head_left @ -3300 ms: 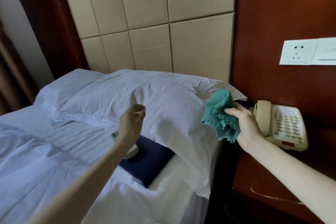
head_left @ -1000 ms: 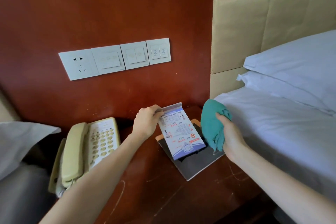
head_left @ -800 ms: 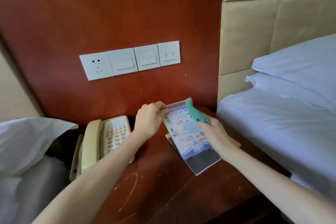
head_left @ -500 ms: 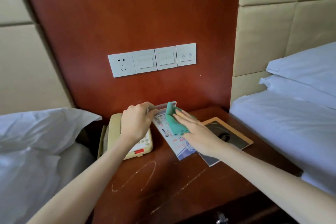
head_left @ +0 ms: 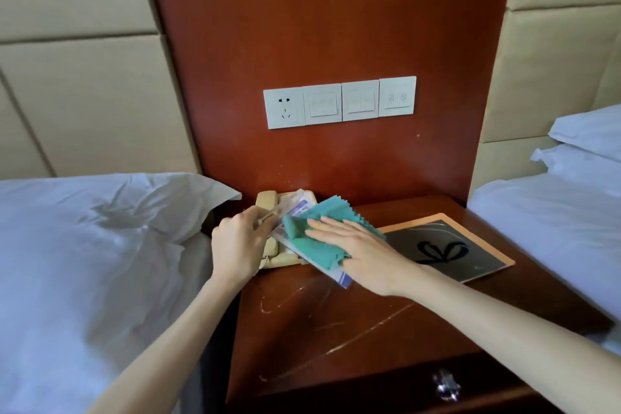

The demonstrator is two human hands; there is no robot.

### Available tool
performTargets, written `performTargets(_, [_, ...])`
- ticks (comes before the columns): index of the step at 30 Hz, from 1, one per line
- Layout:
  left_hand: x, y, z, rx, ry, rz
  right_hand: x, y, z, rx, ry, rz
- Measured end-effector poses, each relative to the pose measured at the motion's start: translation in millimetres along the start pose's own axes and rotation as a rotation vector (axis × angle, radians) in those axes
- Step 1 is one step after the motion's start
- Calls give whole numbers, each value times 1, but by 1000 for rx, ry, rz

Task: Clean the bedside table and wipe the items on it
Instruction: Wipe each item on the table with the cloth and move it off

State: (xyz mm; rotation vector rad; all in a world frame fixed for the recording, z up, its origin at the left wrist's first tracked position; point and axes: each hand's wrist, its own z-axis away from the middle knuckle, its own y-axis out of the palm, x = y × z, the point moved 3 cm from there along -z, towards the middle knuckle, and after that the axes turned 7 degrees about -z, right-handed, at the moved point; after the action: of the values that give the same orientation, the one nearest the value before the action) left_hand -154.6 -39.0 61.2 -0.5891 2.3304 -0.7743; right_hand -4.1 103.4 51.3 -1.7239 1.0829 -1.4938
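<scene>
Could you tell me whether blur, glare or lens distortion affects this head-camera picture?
Head view: the wide lens bows the padded panels at the edges; the drawer handle is blurred; the print on the card beside the green cloth is too soft to read; pale streaks on the bedside table could be glare or scratches.

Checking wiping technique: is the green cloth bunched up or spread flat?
Spread: the green cloth lies flat under the right hand, across the leaflet.
</scene>
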Motion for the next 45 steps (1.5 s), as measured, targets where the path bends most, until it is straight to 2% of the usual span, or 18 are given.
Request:
performTargets(2, [7, -5, 9, -22, -15, -5, -6, -3, -4, -50, 91, -46])
performTargets(5, [19, -9, 18, -35, -34, -36, 2, 8, -10, -37, 93, -50])
performTargets(13, [48, -15, 25, -60, -70, -33, 35, 53, -7, 145, -173, 47])
performTargets(16, [50, -17, 26, -78, -99, -17, 38, 55, 0, 158, -246, 74])
performTargets(20, [48, -21, 25, -134, -118, -15, 17, 35, 5, 86, -202, 105])
performTargets(26, [55, -24, 26, -179, -156, -28, -15, 20, 7, -79, 39, -47])
performTargets(39, [74, -27, 25, -150, -242, 0, 34, 39, 6, -80, -297, 36])
performTargets(42, [73, -27, 24, -77, -231, 57, 36, 26, 5, -159, -350, 81])
performTargets(45, [67, -25, 24, 27, -185, 149, 36, 7, 1, -329, -312, -13])
